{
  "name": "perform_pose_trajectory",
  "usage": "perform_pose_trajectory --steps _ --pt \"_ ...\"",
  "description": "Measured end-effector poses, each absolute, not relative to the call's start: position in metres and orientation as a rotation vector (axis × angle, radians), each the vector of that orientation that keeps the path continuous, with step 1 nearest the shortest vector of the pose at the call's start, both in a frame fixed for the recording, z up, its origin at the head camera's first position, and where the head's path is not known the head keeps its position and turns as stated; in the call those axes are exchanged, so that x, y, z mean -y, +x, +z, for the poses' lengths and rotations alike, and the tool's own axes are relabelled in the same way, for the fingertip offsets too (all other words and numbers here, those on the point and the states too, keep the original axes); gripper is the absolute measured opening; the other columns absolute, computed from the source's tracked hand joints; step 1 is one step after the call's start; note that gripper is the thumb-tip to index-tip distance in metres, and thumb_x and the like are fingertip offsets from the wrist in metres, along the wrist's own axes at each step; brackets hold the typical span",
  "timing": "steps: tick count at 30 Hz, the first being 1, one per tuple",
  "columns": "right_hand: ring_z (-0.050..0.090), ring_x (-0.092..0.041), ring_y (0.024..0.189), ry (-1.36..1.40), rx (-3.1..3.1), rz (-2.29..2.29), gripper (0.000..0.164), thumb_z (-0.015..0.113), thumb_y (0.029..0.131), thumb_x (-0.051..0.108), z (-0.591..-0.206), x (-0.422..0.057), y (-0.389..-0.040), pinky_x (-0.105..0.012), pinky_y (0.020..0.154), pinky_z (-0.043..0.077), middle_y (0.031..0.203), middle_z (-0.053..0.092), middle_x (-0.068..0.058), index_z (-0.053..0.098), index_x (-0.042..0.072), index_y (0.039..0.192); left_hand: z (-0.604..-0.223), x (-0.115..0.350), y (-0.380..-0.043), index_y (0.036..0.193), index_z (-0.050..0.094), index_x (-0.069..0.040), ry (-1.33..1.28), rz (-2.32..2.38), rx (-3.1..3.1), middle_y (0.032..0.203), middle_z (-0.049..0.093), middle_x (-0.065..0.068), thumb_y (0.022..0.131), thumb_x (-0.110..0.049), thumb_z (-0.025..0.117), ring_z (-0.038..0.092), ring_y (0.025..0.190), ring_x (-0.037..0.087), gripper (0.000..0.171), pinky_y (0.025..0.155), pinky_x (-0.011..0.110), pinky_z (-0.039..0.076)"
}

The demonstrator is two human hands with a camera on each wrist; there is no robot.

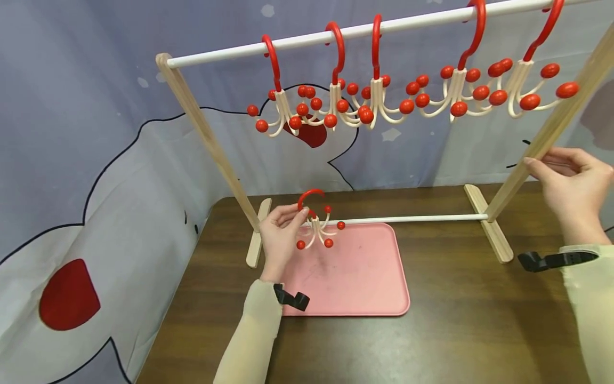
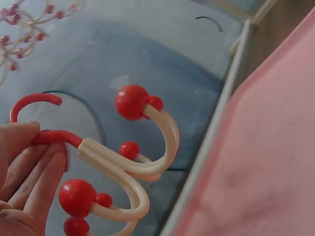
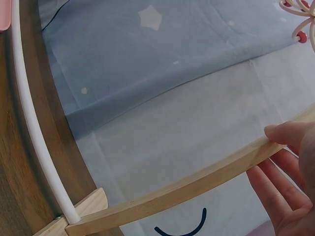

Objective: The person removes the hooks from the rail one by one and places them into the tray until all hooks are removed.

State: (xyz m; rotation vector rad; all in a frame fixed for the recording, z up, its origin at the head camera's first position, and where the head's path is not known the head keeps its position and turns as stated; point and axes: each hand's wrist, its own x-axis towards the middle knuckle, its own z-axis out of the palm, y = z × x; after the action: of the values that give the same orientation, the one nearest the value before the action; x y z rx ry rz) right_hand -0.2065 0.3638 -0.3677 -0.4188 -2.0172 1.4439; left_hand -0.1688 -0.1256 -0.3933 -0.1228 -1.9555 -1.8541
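Note:
My left hand (image 1: pixel 280 234) pinches a multi-arm hook hanger (image 1: pixel 315 224) by its red curved hook, above the pink tray (image 1: pixel 364 277). In the left wrist view, that hanger (image 2: pixel 113 160) has cream prongs tipped with red balls, and thumb and fingers of the left hand (image 2: pixel 29 172) grip the red part. At the far right, my right hand (image 1: pixel 573 181) holds the rack's wooden upright (image 1: pixel 523 152) between thumb and fingers. The right wrist view shows the same grip of the right hand (image 3: pixel 288 172) on the upright (image 3: pixel 187 189).
Several similar hangers (image 1: pixel 376 98) hang from the rack's white top bar (image 1: pixel 302 40). A lower white bar (image 1: pixel 422 218) joins the wooden feet (image 1: pixel 491 226) on the brown table (image 1: pixel 455 330). Behind the rack hangs a patterned blue and white cloth (image 1: pixel 192 32).

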Motion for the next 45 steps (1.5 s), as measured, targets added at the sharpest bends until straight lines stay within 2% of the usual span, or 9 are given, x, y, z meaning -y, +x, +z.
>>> perform_pose_trajectory --steps 6,14,23,31,36,39,45 --pt "0.065 0.009 0.08 -0.392 2.002 1.448 0.03 0.083 0.086 0.016 -0.367 -0.362 -0.208 -0.004 0.069 0.047 0.09 0.069 0.018 0.077 0.014 0.115 -0.434 0.098 -0.18 0.104 0.074 0.006 -0.101 -1.902 2.033 0.096 0.075 0.018 0.088 -0.001 0.08 0.074 0.088 0.028 0.019 0.076 0.026 0.06" --pt "0.065 0.009 0.081 -0.38 2.011 1.419 0.029 0.083 0.086 0.015 -0.369 -0.362 -0.209 -0.004 0.069 0.047 0.091 0.069 0.018 0.076 0.014 0.115 -0.459 0.066 -0.182 0.101 0.077 -0.002 -0.103 -2.028 1.996 0.092 0.076 0.01 0.086 -0.007 0.083 0.075 0.085 0.024 0.017 0.076 0.032 0.062" --pt "0.065 0.009 0.078 -0.366 2.033 1.416 0.028 0.083 0.086 0.016 -0.368 -0.36 -0.208 -0.004 0.066 0.047 0.089 0.068 0.019 0.077 0.013 0.113 -0.468 0.042 -0.184 0.099 0.077 -0.003 -0.06 -2.215 1.939 0.092 0.076 0.009 0.085 -0.003 0.083 0.075 0.086 0.027 0.015 0.075 0.036 0.062" --pt "0.065 0.009 0.078 -0.388 2.011 1.454 0.027 0.082 0.086 0.011 -0.363 -0.354 -0.205 -0.003 0.068 0.048 0.088 0.068 0.021 0.076 0.012 0.112 -0.472 0.03 -0.189 0.103 0.075 0.003 -0.07 -2.336 1.882 0.093 0.075 0.011 0.085 -0.003 0.083 0.074 0.088 0.035 0.021 0.082 0.054 0.058" --pt "0.065 0.008 0.079 -0.393 2.022 1.446 0.028 0.082 0.086 0.013 -0.366 -0.357 -0.206 -0.003 0.068 0.047 0.089 0.068 0.021 0.076 0.014 0.113 -0.474 0.026 -0.189 0.1 0.077 -0.004 -0.035 -2.322 1.929 0.091 0.076 0.008 0.085 -0.004 0.083 0.075 0.086 0.032 0.016 0.082 0.055 0.058" --pt "0.065 0.008 0.08 -0.384 2.023 1.447 0.028 0.083 0.086 0.014 -0.368 -0.36 -0.208 -0.004 0.068 0.048 0.09 0.068 0.02 0.076 0.014 0.113 -0.477 0.025 -0.189 0.098 0.078 -0.01 -0.014 -2.277 1.985 0.091 0.076 0.006 0.085 -0.008 0.084 0.075 0.085 0.031 0.014 0.076 0.056 0.06" --pt "0.066 0.008 0.079 -0.375 2.005 1.448 0.028 0.083 0.085 0.013 -0.367 -0.362 -0.207 -0.004 0.068 0.048 0.089 0.069 0.019 0.076 0.012 0.112 -0.479 0.023 -0.188 0.099 0.079 -0.013 0.01 -2.248 2.027 0.094 0.076 0.007 0.086 -0.013 0.085 0.075 0.084 0.026 0.014 0.074 0.059 0.06"
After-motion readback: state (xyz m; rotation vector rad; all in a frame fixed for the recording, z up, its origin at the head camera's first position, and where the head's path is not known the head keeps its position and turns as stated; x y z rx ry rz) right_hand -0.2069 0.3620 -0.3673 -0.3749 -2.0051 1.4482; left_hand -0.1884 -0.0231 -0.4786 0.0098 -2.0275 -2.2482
